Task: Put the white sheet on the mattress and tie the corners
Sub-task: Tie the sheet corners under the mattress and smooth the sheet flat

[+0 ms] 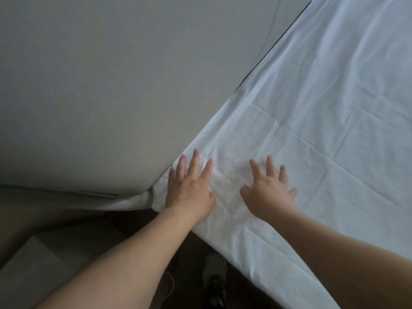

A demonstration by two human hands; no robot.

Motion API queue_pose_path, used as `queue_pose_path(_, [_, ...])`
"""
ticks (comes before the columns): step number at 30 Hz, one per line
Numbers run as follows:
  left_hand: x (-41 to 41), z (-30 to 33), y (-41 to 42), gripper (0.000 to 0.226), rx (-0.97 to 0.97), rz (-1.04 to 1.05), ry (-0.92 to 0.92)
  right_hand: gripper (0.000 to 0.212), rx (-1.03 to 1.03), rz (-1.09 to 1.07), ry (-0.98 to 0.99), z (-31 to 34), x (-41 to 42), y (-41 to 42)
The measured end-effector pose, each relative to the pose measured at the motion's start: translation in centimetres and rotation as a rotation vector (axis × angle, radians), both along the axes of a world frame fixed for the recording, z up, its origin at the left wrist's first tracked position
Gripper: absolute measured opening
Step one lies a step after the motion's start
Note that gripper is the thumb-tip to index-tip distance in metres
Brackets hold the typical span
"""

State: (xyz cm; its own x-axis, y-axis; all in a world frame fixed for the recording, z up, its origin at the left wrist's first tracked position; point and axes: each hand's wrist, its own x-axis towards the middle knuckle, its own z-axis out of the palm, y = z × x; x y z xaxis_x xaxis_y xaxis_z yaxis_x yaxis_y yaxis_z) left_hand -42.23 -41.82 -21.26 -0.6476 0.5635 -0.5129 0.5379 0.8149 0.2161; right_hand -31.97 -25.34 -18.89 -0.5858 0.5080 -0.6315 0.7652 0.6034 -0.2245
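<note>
The white sheet (312, 130) lies spread over the mattress, creased with fold lines. Its near corner (160, 197) bunches beside the wall.

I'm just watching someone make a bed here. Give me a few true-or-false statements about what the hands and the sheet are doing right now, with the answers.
1. Both hands lie flat on the white sheet. True: the left hand and right hand press it with spread fingers.
2. The right hand grips a bunched corner of the sheet. False: its fingers are straight and hold nothing.
3. The left hand is nearer the corner of the bed than the right hand. True.
4. The sheet is perfectly smooth. False: fold creases cross it, and it is rumpled between the hands.
5. A pillow lies on the sheet. False: none is in view.
6. A shoe shows on the floor beside the bed. True.
</note>
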Motion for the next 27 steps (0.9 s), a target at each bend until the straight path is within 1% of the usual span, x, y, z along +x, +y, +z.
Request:
queue_pose_path(2, [-1.2,-0.7,-0.1,0.088,-0.111,0.082,-0.045,0.091,-0.010,0.097,-0.145,-0.7,3.5,0.6])
queue_pose_path(4, [-1.1,-1.1,-0.1,0.097,-0.196,0.093,-0.078,0.104,-0.030,0.198,-0.239,-0.8,6.4,0.8])
queue_pose_path(6, [-0.5,-0.8,-0.3,0.106,-0.247,0.127,-0.087,0.105,-0.076,0.223,-0.281,-0.2,6.9,1.1])
queue_pose_path(7, [-0.3,-0.5,-0.2,0.112,-0.266,0.159,-0.090,0.099,-0.092,0.215,-0.275,0.5,6.3,1.5])
queue_pose_path(8, [-0.4,-0.1,0.1,0.118,-0.285,0.188,-0.086,0.088,-0.092,0.197,-0.232,1.3,5.3,2.2])
queue_pose_path(9, [-0.6,0.3,1.0,0.120,-0.306,0.197,-0.065,0.074,-0.070,0.157,-0.147,2.1,4.3,3.2])
queue_pose_path(10, [-0.9,0.7,1.5,0.118,-0.315,0.199,-0.035,0.064,-0.027,0.118,-0.047,2.7,3.1,4.0])
queue_pose_path(11, [-1.0,1.0,2.5,0.112,-0.294,0.172,0.004,0.060,0.030,0.075,0.045,3.2,2.2,5.2])
queue_pose_path(12, [-1.1,1.2,3.3,0.105,-0.244,0.114,0.034,0.061,0.079,0.047,0.103,3.3,1.4,6.2])
queue_pose_path(13, [-1.1,1.2,3.9,0.102,-0.199,0.029,0.039,0.065,0.104,0.021,0.112,3.1,0.9,7.2])
queue_pose_path(14, [-1.0,0.9,4.5,0.102,-0.184,-0.058,0.013,0.071,0.092,0.002,0.077,2.5,0.8,7.8])
queue_pose_path(15, [-1.1,0.5,4.5,0.102,-0.195,-0.108,-0.031,0.077,0.040,0.025,0.012,2.0,0.8,8.1])
queue_pose_path(16, [-1.2,0.0,4.5,0.104,-0.219,-0.119,-0.072,0.083,-0.034,0.098,-0.066,1.3,1.1,8.0])
queue_pose_path(18, [-1.5,-1.0,4.6,0.108,-0.261,-0.047,-0.105,0.093,-0.180,0.316,-0.179,-0.3,2.3,7.7])
queue_pose_path(19, [-1.7,-1.1,4.8,0.109,-0.264,0.016,-0.107,0.093,-0.229,0.380,-0.186,-0.7,2.7,7.8])
queue_pose_path(20, [-1.8,-0.9,5.4,0.108,-0.253,0.083,-0.108,0.088,-0.262,0.396,-0.151,-0.8,3.1,8.3])
queue_pose_path(21, [-1.7,-0.5,6.3,0.105,-0.228,0.152,-0.093,0.082,-0.273,0.373,-0.074,-0.7,3.6,9.2])
queue_pose_path(22, [-1.6,0.0,7.1,0.101,-0.205,0.223,-0.058,0.076,-0.241,0.308,0.025,-0.4,3.9,10.0])
queue_pose_path(23, [-1.4,0.5,7.8,0.098,-0.188,0.273,-0.013,0.071,-0.154,0.195,0.126,-0.1,4.4,10.8])
queue_pose_path(24, [-1.1,0.8,8.3,0.098,-0.177,0.273,0.019,0.069,-0.030,0.045,0.201,-0.1,5.2,11.3])
queue_pose_path(25, [-0.7,0.8,8.4,0.098,-0.174,0.204,0.036,0.071,0.074,-0.121,0.210,0.0,6.0,11.5])
queue_pose_path(26, [-0.3,0.6,8.2,0.099,-0.189,0.094,0.018,0.075,0.092,-0.257,0.158,0.0,6.9,11.5])
queue_pose_path(27, [0.0,0.2,8.0,0.102,-0.236,-0.008,-0.030,0.081,0.032,-0.296,0.064,0.0,7.9,11.3])
